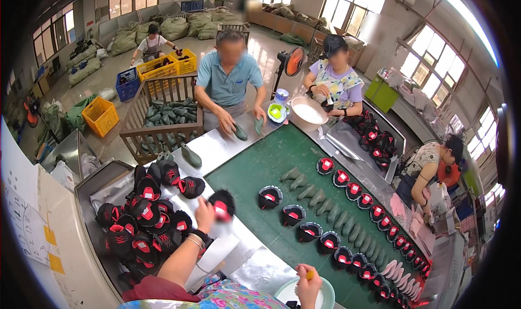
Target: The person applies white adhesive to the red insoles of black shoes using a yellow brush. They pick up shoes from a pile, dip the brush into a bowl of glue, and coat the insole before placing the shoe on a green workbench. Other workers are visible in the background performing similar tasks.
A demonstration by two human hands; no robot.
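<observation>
Head camera: left hand (205,214) holds up a black and red shoe top (222,203). Right hand (308,284) grips a brush over a bowl (329,294). Many lie lined on the green belt (255,168); a heap (144,216) waits.

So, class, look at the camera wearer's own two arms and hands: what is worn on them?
The left hand is bare, with a dark band and thin bangles at the wrist. The forearm is uncovered up to a dark red short sleeve. The right hand is also bare; little of its arm shows beside a floral-patterned garment.
</observation>
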